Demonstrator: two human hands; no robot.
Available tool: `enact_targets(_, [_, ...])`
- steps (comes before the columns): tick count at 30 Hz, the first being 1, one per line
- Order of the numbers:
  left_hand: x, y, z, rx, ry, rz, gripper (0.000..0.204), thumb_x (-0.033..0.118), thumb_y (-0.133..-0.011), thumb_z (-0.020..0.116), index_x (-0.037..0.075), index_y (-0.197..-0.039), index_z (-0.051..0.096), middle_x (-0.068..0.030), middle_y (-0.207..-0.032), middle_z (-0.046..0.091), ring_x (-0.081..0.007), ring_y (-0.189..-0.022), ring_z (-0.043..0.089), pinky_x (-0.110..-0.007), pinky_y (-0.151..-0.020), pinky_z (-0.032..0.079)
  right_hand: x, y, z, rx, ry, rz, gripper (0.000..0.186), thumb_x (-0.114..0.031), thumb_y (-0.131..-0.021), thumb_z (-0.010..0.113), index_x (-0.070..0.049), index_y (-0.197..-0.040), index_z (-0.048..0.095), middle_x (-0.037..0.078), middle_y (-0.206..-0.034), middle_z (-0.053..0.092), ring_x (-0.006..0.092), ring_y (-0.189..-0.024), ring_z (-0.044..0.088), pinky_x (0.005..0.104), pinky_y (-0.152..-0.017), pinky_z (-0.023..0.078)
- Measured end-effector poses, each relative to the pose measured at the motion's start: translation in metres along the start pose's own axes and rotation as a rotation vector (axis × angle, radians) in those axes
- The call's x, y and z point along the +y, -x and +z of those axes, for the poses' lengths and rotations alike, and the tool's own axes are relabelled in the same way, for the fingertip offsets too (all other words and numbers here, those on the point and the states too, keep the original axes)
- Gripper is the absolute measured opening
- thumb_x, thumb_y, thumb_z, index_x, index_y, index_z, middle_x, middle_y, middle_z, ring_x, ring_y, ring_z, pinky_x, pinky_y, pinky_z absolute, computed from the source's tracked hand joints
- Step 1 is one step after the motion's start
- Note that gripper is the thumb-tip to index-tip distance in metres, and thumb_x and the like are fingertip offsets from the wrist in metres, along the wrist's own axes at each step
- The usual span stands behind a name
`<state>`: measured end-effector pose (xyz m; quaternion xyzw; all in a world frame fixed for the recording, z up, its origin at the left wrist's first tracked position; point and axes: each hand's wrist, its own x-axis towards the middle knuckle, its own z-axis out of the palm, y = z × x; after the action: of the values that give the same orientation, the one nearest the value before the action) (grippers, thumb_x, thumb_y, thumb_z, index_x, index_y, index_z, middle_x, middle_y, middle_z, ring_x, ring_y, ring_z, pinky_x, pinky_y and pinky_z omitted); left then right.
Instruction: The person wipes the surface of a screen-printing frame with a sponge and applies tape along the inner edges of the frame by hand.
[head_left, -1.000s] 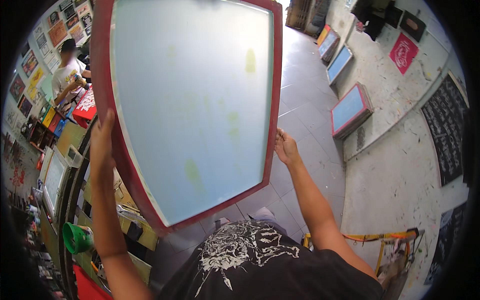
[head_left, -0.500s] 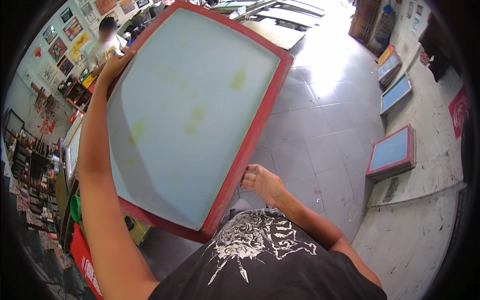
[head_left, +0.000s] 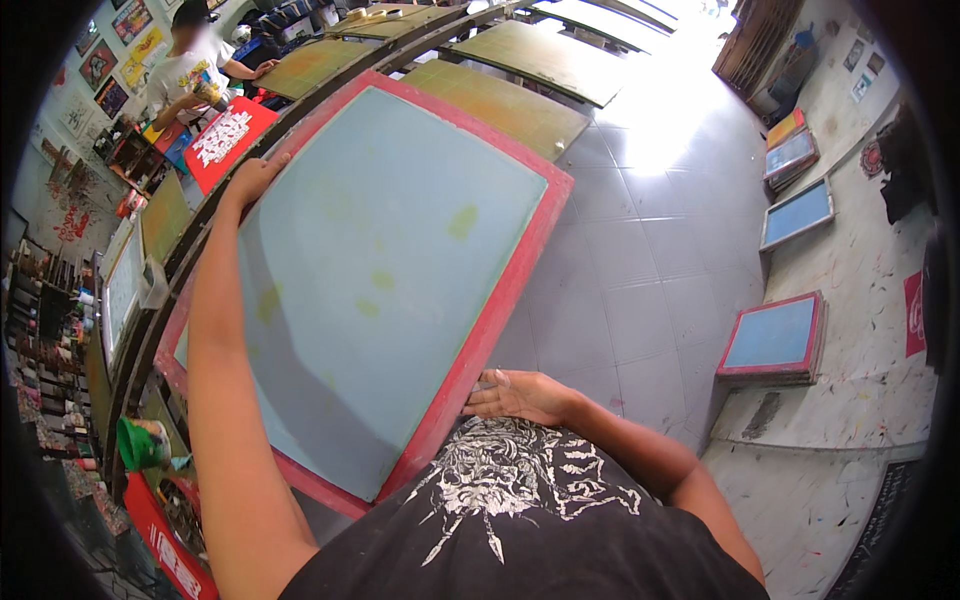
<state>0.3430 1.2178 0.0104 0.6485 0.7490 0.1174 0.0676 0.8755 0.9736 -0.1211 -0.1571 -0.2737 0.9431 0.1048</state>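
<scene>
A large screen printing frame [head_left: 400, 230] with a red wooden border and pale blue mesh is held tilted in front of me. Several yellow-green patches mark the mesh, and a shadow crosses its lower left. My left hand [head_left: 256, 181] is closed over the far left edge, its arm reaching across the near left part; the fingers beyond the rim are hidden. At the near right edge, my right hand [head_left: 528, 397] has its fingers against the red side, with the fingertips partly hidden by it. The near corner comes close to my black shirt [head_left: 520, 510].
A long bench with flat greenish boards [head_left: 535, 60] curves along the left and far side. A person [head_left: 190, 75] stands beyond it near a red printed cloth [head_left: 232, 140]. A green tub [head_left: 143, 445] is at left. More screens [head_left: 770, 338] lean by the right wall.
The screen has dropped lower and nearer to me, uncovering more of the bench and the red cloth. Both hands moved with it. The person at far left now reaches over a board.
</scene>
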Motion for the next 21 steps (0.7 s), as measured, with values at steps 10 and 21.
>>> enact_targets(10, [-0.037, -0.123, 0.089, -0.016, 0.15, -0.034, 0.075, 0.069, -0.084, 0.049, -0.002, -0.095, 0.07, -0.0279, -0.094, 0.067, -0.0407, -0.093, 0.065, -0.046, -0.083, 0.05, -0.052, -0.095, -0.042, 0.223, -0.191, 0.03, 0.054, -0.039, -0.101, 0.038, -0.002, -0.141, 0.036, 0.021, -0.151, 0.029, 0.0338, -0.136, 0.036, 0.0435, -0.112, 0.029])
enact_targets(21, [-0.068, -0.194, 0.136, -0.012, 0.047, -0.033, 0.072, 0.068, -0.084, 0.049, -0.002, -0.085, 0.068, -0.0259, -0.088, 0.066, -0.042, -0.087, 0.064, -0.047, -0.074, 0.049, -0.096, -0.15, -0.075, 0.167, -0.273, 0.129, 0.06, -0.039, -0.103, 0.032, 0.001, -0.146, 0.016, 0.026, -0.153, 0.019, 0.0342, -0.143, 0.023, 0.0426, -0.117, 0.021])
